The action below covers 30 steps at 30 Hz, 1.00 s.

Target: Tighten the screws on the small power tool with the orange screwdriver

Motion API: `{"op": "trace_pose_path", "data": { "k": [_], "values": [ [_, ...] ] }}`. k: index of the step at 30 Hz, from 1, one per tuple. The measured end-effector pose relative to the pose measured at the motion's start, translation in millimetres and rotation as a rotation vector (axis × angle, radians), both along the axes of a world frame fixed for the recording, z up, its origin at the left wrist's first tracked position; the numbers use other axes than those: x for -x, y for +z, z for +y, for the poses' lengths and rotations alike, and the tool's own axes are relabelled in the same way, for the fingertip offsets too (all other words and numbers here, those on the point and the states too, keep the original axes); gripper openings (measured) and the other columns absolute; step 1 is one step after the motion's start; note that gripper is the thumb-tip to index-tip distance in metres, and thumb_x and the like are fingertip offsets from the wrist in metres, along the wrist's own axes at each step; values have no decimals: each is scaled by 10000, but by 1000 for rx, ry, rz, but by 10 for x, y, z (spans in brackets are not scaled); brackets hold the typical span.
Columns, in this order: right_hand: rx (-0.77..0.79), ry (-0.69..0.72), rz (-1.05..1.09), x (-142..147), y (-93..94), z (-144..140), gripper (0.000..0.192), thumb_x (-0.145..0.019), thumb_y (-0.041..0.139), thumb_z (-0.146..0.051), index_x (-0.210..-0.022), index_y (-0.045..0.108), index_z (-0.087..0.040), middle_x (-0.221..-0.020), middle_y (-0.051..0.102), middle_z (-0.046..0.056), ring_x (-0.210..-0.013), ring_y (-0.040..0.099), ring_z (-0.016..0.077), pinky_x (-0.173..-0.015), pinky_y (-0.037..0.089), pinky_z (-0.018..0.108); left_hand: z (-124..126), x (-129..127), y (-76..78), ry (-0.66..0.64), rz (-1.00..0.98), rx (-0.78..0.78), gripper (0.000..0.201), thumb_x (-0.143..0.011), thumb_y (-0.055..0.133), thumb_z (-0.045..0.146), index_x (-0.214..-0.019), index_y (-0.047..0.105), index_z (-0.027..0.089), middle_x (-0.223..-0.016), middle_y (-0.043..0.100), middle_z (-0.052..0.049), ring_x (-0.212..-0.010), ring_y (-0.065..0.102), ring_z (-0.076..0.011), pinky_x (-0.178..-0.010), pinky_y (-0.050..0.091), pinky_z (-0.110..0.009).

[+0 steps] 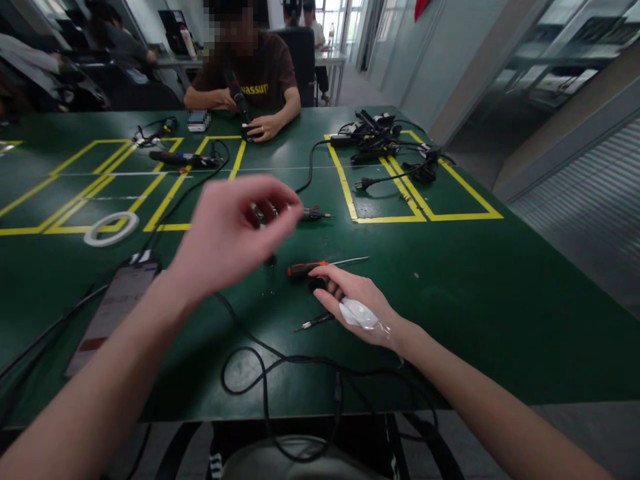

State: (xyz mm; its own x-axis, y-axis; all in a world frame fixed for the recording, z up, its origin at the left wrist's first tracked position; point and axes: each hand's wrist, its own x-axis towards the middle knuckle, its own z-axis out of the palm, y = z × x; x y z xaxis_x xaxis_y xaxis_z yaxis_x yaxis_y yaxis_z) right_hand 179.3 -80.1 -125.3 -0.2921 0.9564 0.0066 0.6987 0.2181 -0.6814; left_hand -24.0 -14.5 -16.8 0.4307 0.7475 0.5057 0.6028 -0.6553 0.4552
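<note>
My left hand (pixel 240 223) is raised over the table, its fingers curled towards the thumb and slightly blurred. What its fingertips hold, if anything, is hidden. Low over the table, my right hand (pixel 357 297) is closed around a small black part (pixel 317 285). A white pad (pixel 359 313) under clear tape covers the base of its thumb. Just beyond its fingers lies a screwdriver (pixel 303 269) with a black and orange handle. A thin dark pen-like tool (pixel 314 323) reaches out from below the right hand. Another slim tool (pixel 316 213) lies behind the left fingertips.
A phone (pixel 117 307) and a white tape roll (pixel 111 229) lie at left. Black cable (pixel 245 350) loops along the near edge. A heap of black cables and adapters (pixel 377 137) lies at back right. Across the table, a person (pixel 255 73) holds a dark tool (pixel 237 93).
</note>
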Motion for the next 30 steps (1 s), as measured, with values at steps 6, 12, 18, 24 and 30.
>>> {"op": "trace_pose_path", "data": {
  "k": [6, 12, 18, 24, 30],
  "values": [
    [52, 4, -24, 7, 34, -1, 293, -999, 571, -288, -1284, 621, -238, -890, 739, 18, -738, 691, 186, -724, 478, 299, -432, -36, -798, -287, 301, 195, 350, -888, 715, 219, -1236, 678, 232, -1258, 726, -76, -1100, 731, -223, -892, 627, -337],
    [50, 24, -85, 14, 58, -7, 317, -996, 562, -245, -1313, 576, -232, -923, 758, 24, -792, 714, 214, -745, 447, 309, -514, -116, -967, -272, 383, 178, 415, -870, 742, 174, -1271, 636, 202, -1293, 682, -107, -1071, 731, -253, -854, 637, -371],
    [87, 65, 0, 22, 84, -14, 307, -1013, 548, -295, -1310, 588, -230, -919, 764, 20, -736, 701, 191, -721, 456, 301, -471, 69, -946, -250, 287, 169, 250, -842, 777, 180, -1066, 668, 182, -1081, 726, -55, -941, 713, -203, -777, 579, -301],
    [30, 101, 29, -15, 43, -18, 220, -1012, 541, -298, -1182, 660, -224, -876, 761, 10, -691, 675, 159, -723, 465, 288, -422, 659, -902, 219, -123, 286, 333, -818, 769, 520, -909, 719, 203, -906, 751, -33, -834, 698, -194, -766, 554, -296],
    [-26, 134, -94, -16, 56, -19, 194, -1008, 561, -297, -1099, 716, -225, -832, 756, 20, -721, 678, 174, -710, 438, 283, -394, 831, -1015, 326, -194, 447, 473, -830, 690, 611, -1048, 765, 199, -1075, 796, -82, -922, 734, -233, -875, 592, -355]
  ]
}}
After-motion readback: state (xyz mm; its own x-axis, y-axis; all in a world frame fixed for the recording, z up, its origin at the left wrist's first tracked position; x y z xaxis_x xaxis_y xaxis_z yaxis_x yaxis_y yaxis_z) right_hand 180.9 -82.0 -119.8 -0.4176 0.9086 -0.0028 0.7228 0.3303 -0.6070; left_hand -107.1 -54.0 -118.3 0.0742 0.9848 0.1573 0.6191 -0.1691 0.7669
